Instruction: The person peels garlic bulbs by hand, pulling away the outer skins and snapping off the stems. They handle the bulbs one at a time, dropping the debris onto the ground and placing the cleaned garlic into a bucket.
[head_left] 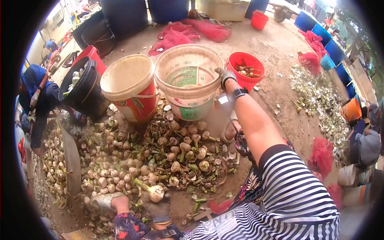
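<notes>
Overhead, right fingers [222, 73] gripping bucket rim [216, 64]

Bare floor [276, 92] lies open right of the outstretched right hand [225, 76]. Ahead, two pale buckets [188, 80] and a red bucket [245, 70] stand close together; the garlic pile [160, 156] crowds the floor's left part.

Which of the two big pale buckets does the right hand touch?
The right hand touches the rim of the pale bucket with the green label; the pale bucket with the red band, further left, stands untouched.
</notes>
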### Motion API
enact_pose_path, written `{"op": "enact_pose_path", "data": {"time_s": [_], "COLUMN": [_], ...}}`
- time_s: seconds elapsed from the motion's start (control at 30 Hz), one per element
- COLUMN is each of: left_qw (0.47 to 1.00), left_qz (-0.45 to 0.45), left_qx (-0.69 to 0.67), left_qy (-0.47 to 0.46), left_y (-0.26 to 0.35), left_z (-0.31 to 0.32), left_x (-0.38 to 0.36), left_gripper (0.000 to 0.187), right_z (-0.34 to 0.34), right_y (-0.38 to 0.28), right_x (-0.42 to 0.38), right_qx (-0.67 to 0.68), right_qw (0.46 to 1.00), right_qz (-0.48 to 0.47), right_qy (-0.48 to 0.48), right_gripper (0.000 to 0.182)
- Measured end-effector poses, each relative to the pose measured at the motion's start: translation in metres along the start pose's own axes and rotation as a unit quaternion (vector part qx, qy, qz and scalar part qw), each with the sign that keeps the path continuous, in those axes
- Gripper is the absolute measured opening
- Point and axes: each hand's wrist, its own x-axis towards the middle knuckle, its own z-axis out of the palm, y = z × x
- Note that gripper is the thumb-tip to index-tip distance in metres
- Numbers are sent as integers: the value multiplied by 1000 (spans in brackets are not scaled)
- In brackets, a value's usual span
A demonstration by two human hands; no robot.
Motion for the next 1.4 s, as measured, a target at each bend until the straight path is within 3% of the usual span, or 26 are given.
{"op": "enact_pose_path", "data": {"time_s": [0.03, 0.07, 0.1, 0.23, 0.3, 0.37, 0.43, 0.57, 0.63, 0.7, 0.73, 0.77, 0.97, 1.0, 1.03, 1.07, 1.1, 1.13, 1.17, 1.2, 1.27, 1.3, 1.37, 1.4], "left_qw": [1000, 999, 1000, 1000, 1000, 1000, 1000, 1000, 999, 999, 999, 999, 992, 979, 962, 891, 890, 762, 591, 591, 419, 418, 327, 321], "left_qz": [6, 3, 15, -7, -9, -7, 0, -6, -6, -1, 9, 18, 27, 46, 65, 121, 122, 242, 345, 342, 421, 419, 464, 458], "left_qx": [-2, -2, 16, -19, -12, 2, 8, -3, -5, -3, 16, 35, 125, 195, 264, 435, 438, 600, 728, 730, 800, 802, 820, 825], "left_qy": [27, 31, -2, 1, 5, 8, 0, -4, -33, -39, -31, -20, -14, -24, -33, -33, -26, -32, -38, -36, -87, -88, -75, -79], "left_y": [-2, -4, 4, 2, 2, -2, -5, -3, -6, -10, -12, -14, -33, -36, -39, -43, -47, -53, -59, -63, -67, -70, -75, -75], "left_z": [8, 13, -3, 1, -2, -2, -3, 2, 11, 9, 6, 4, 10, 12, 13, 13, 17, 23, 29, 37, 51, 49, 45, 47], "left_x": [-8, -14, 27, 18, 21, 21, 18, 8, 2, 0, 0, 0, 0, 1, 2, 3, 4, 4, 3, -1, -6, -5, -3, -4], "left_gripper": [44, 42, 43, 51, 55, 54, 53, 54, 56, 54, 52, 50, 47, 48, 50, 50, 50, 52, 55, 55, 55, 55, 50, 47], "right_z": [-1, -21, -50, -66, -59, -39, -12, -16, -25, -27, -27, -27, -47, -43, -40, -48, -42, -36, -32, -28, -29, -30, -32, -31], "right_y": [9, -1, -62, -5, 19, 52, 97, 108, 107, 115, 119, 123, 127, 122, 119, 125, 131, 139, 145, 146, 143, 140, 137, 137], "right_x": [-7, -42, -121, -174, -261, -323, -337, -361, -367, -365, -360, -356, -375, -373, -376, -391, -393, -392, -393, -396, -400, -402, -404, -404], "right_qx": [65, 162, 141, 288, 217, 220, 231, 187, 215, 209, 9, -191, -92, -97, -94, -28, -25, -24, -24, 10, -41, -93, -86, -92], "right_qw": [998, 975, 986, 951, 942, 911, 884, 846, 796, 791, 807, 748, 820, 756, 659, 862, 860, 845, 828, 845, 845, 842, 851, 842], "right_qz": [12, 74, 40, -95, -164, -174, -159, -179, -130, -175, -382, -553, -426, -595, -735, -359, -357, -408, -456, -411, -418, -426, -406, -424], "right_qy": [-23, -132, -82, -58, -196, -302, -374, -466, -551, -548, -451, -313, -372, -255, -126, -357, -363, -345, -324, -343, -331, -316, -322, -322], "right_gripper": [66, 53, 45, 38, 33, 32, 35, 36, 37, 39, 27, 17, 21, 21, 22, 20, 20, 20, 20, 21, 21, 22, 23, 22]}}
